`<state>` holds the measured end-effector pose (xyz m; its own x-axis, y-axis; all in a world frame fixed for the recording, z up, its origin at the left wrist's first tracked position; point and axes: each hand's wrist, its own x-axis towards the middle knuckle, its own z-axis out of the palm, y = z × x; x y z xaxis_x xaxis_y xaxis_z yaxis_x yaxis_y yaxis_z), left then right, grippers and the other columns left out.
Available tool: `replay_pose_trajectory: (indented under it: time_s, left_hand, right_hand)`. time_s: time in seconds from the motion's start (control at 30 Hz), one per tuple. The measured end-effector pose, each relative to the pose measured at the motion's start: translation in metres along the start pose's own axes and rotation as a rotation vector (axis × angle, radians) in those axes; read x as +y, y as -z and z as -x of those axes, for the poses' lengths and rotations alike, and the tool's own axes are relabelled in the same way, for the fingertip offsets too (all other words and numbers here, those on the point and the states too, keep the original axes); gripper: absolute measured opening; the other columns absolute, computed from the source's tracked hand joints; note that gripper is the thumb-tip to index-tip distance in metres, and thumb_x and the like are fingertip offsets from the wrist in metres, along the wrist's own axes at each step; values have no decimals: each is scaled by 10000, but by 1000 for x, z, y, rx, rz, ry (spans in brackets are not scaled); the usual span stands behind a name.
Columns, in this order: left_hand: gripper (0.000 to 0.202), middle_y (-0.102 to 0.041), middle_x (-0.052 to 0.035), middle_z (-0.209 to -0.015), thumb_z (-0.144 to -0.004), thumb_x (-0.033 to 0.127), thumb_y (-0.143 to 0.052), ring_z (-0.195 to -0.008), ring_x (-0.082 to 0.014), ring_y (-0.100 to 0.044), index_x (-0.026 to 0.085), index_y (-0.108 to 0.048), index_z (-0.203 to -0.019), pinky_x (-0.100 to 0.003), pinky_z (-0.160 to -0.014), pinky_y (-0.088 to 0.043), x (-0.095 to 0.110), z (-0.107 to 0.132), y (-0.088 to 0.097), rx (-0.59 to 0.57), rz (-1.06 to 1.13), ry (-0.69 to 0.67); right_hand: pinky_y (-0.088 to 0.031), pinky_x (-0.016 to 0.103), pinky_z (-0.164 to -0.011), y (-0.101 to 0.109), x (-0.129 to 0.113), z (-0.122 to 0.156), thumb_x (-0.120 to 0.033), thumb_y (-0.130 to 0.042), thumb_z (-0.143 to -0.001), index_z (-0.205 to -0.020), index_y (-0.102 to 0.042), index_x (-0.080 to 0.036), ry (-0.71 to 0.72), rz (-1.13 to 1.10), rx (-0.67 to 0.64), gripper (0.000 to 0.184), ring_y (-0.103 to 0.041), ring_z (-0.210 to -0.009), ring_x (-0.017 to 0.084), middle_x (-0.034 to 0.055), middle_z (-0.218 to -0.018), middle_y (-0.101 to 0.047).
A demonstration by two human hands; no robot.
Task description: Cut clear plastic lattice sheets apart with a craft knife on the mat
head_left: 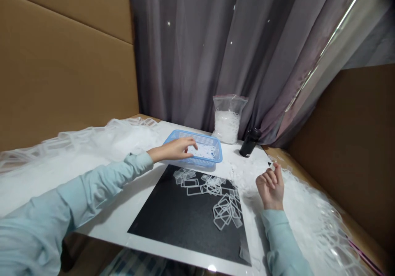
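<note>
My left hand (177, 149) hangs over a blue plastic basket (219, 154) with mesh sides. Its fingers curve downward and stand apart from the thumb, and nothing shows between them. Small white strips (205, 151) lie in the basket. On the right, my right hand (270, 185) is raised above the white table, thumb and forefinger pinched together. Something tiny and pale may be at its fingertips, too small to name. Thin translucent rectangular frames (212, 184) lie loosely overlapped on a black mat (185, 210) between my hands.
A clear zip bag (227, 124) of white pieces stands at the back, beside a dark bottle (250, 142). Translucent frames are heaped at the left (101, 144) and right (314, 222). Brown panels (68, 62) flank the table, and a grey curtain (191, 62) hangs behind.
</note>
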<state>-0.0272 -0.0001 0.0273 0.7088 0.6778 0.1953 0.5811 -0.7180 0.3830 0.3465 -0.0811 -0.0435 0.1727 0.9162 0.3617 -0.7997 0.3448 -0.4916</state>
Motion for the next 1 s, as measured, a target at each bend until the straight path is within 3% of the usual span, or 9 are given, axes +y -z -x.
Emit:
replay_pose_trajectory:
  time_s: [0.1, 0.2, 0.3, 0.43, 0.6, 0.77, 0.9, 1.0]
  left_hand:
    - [206, -669, -24, -918, -894, 353, -687, -761, -146, -612, 154, -671, -948, -329, -760, -514, 7, 7, -15, -243, 11, -70]
    - [254, -670, -18, -899, -827, 372, -770, -751, -141, -602, 152, -677, -912, -311, -723, -510, 15, 15, -32, -365, -7, -79]
    - [313, -664, -25, -920, -791, 394, -802, -784, -152, -601, 147, -668, -929, -315, -727, -504, 25, 20, -48, -373, -41, -41]
    - [214, -648, -4, -833, -846, 333, -745, -712, -130, -585, 145, -644, -833, -290, -685, -496, 37, 20, -62, -409, -64, 6]
    - [176, -627, 30, -714, -791, 248, -765, -625, -117, -555, 154, -625, -742, -267, -632, -469, 48, 18, -63, -461, -75, 1]
    - [159, -662, 47, -711, -678, 131, -764, -632, -126, -580, 200, -635, -738, -231, -559, -400, 59, 18, -61, -471, -23, -105]
    - [182, -667, 29, -814, -700, 105, -731, -766, -152, -601, 207, -620, -800, -265, -741, -438, 65, 10, -66, -392, -34, -203]
    - [258, -652, -53, -1044, -735, 175, -750, -1012, -238, -584, 187, -625, -960, -352, -947, -395, 64, 1, -73, -289, -71, -225]
  right_hand:
    - [-331, 111, -372, -1, 0, 0, -288, -692, -957, -928, -676, -214, -6, -13, 8, 80, -402, -315, -2, -151, -464, -428]
    - [-338, 108, -373, -2, 1, 1, -281, -693, -955, -924, -679, -208, -5, -27, 13, 81, -408, -315, -5, -151, -463, -437]
    - [-344, 105, -372, -4, 2, 1, -272, -708, -942, -916, -682, -199, -3, -36, 16, 82, -409, -312, -8, -151, -459, -443]
    - [-347, 99, -373, -5, 2, 1, -270, -709, -940, -908, -681, -195, -6, -34, 24, 87, -409, -311, -8, -150, -457, -441]
    - [-323, 99, -362, -5, 1, 1, -285, -681, -963, -903, -672, -207, -9, -24, 32, 98, -393, -309, -3, -150, -453, -423]
    - [-313, 99, -360, -7, 2, 1, -285, -684, -960, -896, -667, -204, -4, -13, 38, 105, -390, -308, -7, -150, -453, -417]
    - [-315, 100, -360, -8, 3, 1, -288, -694, -952, -893, -671, -198, 0, -6, 47, 110, -396, -306, -9, -150, -444, -421]
    - [-318, 99, -361, -8, 3, 1, -291, -696, -950, -890, -676, -199, -1, 1, 51, 111, -394, -305, -9, -150, -441, -424]
